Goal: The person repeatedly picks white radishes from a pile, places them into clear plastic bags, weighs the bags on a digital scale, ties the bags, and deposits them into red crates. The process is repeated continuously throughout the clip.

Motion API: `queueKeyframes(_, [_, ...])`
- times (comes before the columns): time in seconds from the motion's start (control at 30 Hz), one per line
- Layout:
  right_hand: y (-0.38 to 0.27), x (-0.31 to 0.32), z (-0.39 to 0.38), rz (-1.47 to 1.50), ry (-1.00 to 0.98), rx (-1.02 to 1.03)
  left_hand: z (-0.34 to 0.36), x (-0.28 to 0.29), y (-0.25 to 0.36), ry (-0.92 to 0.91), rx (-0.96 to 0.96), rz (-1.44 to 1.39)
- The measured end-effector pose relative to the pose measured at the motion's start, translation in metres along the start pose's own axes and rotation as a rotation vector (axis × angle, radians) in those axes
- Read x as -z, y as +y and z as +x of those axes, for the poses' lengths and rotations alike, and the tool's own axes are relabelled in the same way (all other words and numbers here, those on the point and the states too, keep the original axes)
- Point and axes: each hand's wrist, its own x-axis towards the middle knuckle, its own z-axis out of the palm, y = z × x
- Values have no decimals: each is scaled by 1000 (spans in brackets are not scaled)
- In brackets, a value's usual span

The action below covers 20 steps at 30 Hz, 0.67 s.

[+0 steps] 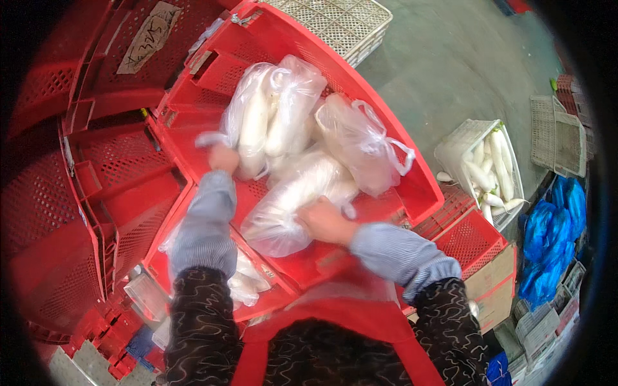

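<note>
Inside the red plastic crate (386, 128): left hand (223, 156) gripping the knotted top of a clear bag of white radishes (254, 122) at the far left, right hand (325, 220) pressed closed on another bag of radishes (299, 193) lying nearer, near the front wall. Just beside these, a third tied bag (360, 145) against the right wall. Well apart, on the grey floor to the right, a white basket (463, 145) of loose radishes.

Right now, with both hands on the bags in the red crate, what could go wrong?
1. The right hand presses on a thin clear bag of white radishes; the film might tear.
2. The left hand grips only the bag top of another bag; it could slip or stretch if lifted.
3. The bags lie piled in the red crate, so one may roll when its neighbour is moved.
</note>
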Motion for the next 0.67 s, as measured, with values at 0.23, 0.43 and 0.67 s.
queueKeyframes(0.23, [-22, -29, 28, -404, -2, -266, -29, 47, 68, -84, -569, -69])
queueKeyframes(0.43, [-80, 3, -60, -79, 561, -127, -57, 85, 79, -59, -579, -158])
queueKeyframes(0.67, [-178, -59, -314, 740, 740, -403, -278, 53, 163, -156, -1106, -429])
